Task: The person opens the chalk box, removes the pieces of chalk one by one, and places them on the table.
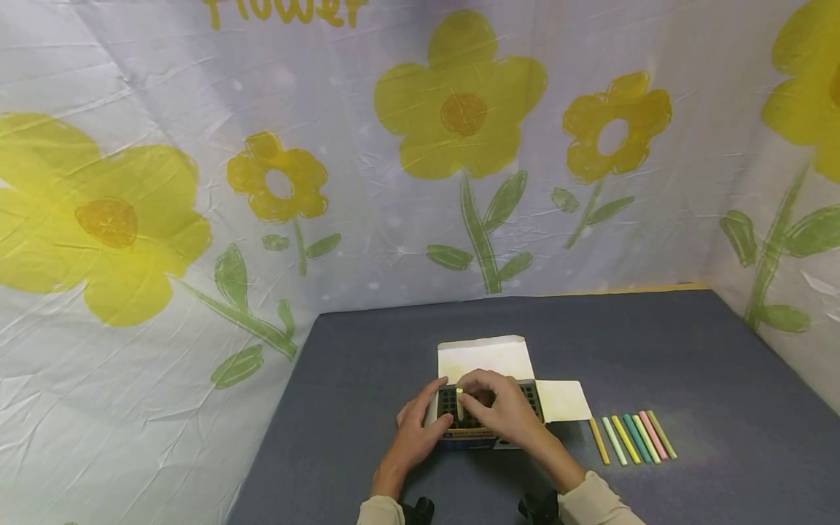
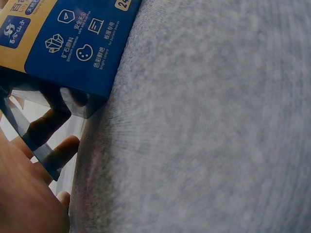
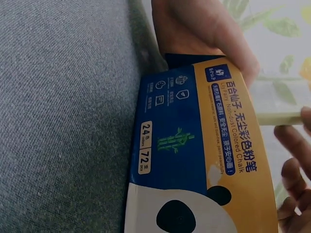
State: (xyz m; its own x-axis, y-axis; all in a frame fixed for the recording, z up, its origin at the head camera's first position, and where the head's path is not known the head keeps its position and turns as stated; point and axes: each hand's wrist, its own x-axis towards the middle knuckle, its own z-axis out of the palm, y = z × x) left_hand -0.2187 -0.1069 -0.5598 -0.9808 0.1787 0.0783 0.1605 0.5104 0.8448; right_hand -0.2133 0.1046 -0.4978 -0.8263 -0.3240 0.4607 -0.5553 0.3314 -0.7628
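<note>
An open chalk box (image 1: 518, 397) with a blue and yellow printed side (image 3: 194, 160) sits on the grey cloth near the front. My left hand (image 1: 429, 415) grips the box's left end, with fingers (image 2: 58, 150) along its side (image 2: 73, 43). My right hand (image 1: 469, 394) is over the dark cells of the box and pinches a pale yellow-green chalk stick (image 1: 459, 405). The stick stands in a cell at the box's left part. In the right wrist view the stick (image 3: 277, 118) juts from the box top between my fingers (image 3: 296, 160).
Several coloured chalk sticks (image 1: 631, 437) lie side by side on the grey cloth (image 1: 689, 364) right of the box. The box's white flaps (image 1: 485, 357) lie open behind and to the right. A flowered sheet (image 1: 459, 146) walls the back and sides.
</note>
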